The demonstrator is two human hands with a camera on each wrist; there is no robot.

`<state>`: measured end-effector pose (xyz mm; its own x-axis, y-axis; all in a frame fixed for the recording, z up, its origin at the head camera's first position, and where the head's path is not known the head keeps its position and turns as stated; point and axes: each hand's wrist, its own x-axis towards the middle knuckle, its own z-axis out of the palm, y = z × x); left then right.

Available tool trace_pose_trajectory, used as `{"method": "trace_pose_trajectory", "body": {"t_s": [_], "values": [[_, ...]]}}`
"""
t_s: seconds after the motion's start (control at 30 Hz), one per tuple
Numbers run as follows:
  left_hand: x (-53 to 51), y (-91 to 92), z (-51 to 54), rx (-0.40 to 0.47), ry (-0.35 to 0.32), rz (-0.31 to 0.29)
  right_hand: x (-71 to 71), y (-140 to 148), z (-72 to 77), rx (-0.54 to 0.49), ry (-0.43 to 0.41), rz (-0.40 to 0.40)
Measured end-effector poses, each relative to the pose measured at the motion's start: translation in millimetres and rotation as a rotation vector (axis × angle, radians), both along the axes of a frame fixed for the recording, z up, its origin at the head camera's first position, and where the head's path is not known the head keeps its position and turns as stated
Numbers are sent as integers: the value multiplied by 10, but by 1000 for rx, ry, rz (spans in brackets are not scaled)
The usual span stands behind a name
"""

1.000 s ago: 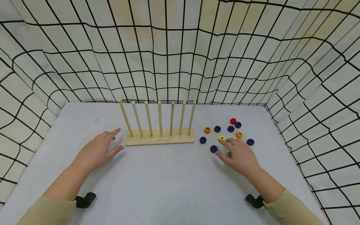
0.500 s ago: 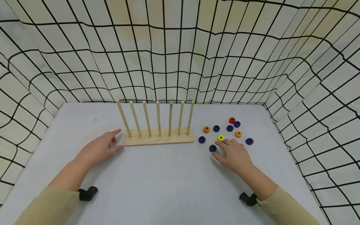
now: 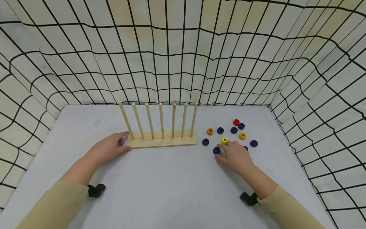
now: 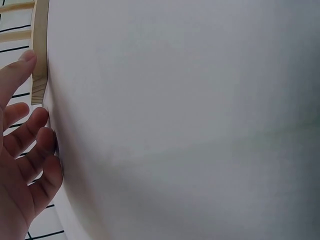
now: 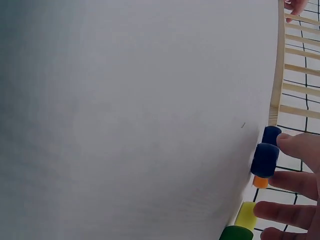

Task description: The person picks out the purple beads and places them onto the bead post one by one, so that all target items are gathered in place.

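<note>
Towards the rear edge of the white surface [image 3: 168, 181]: pale wooden rack [image 3: 158, 144], seven round pegs [image 3: 161, 121]. Left hand [image 3: 106, 148] at rack's left end, thumb and forefinger spread wide, thumb meeting the front corner. Nearer surface's right edge, right hand [image 3: 235, 157], fingers loosely parted, beside dark-blue round bead [image 3: 216, 151] and yellow round bead [image 3: 224, 140]; contact unclear.

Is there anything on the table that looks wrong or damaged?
Nothing seems broken, but a faint grey smudge marks the white tabletop left of the peg stand, beyond the left hand; the surface around it looks plain.
</note>
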<state>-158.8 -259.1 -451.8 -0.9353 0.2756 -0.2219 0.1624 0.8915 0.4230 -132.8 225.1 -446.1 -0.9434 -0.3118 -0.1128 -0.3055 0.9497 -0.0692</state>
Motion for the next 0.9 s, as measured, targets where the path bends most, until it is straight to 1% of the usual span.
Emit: {"method": "trace_pose_trajectory", "body": {"t_s": [0.27,0.4,0.53,0.9], "values": [[-50,-2,-13,44,-27,0,-37,10,-18,4,-34,-35],[-44,-20,-10,56,-35,4,-50,-3,-19,-7,-47,-25],[-59,-34,-20,85,-50,11,-68,1,-17,-9,-55,-22],[-88,-86,-92,113,-64,28,-108,6,-27,-34,-50,-8]]}}
